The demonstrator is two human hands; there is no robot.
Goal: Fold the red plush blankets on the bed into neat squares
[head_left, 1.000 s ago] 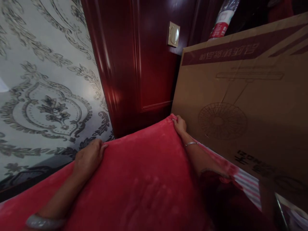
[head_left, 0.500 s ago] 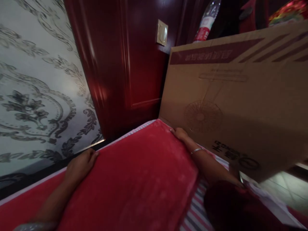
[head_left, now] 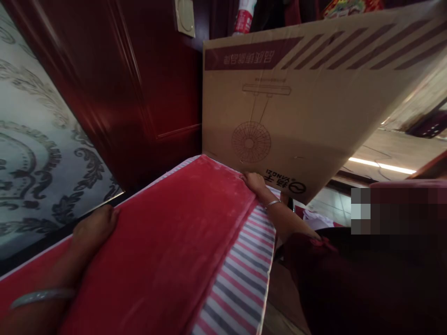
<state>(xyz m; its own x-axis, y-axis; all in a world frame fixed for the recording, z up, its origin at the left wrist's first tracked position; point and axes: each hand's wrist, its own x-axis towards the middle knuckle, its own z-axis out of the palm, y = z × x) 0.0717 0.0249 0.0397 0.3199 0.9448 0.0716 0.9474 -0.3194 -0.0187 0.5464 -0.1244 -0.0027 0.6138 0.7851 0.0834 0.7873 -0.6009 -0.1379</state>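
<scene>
A plush red cloth lies spread over a striped sheet with white, grey and pink bands. At the cloth's far right edge, my right hand is closed, its fingers gripping the red fabric close to the cardboard box; a thin silver bangle circles that wrist. My left hand is curled at the cloth's left edge beside the wall, with its fingertips partly hidden. A pale bangle sits on the left wrist.
A big cardboard box printed with a fan drawing stands right behind the cloth. Dark red wood panelling and a patterned wall border the left. A bottle shows behind the box. At lower right is dark red clothing, partly pixelated.
The view has turned right and the box appears further left. My right hand has drawn the red cloth's right edge inward, and more of the striped sheet shows.
</scene>
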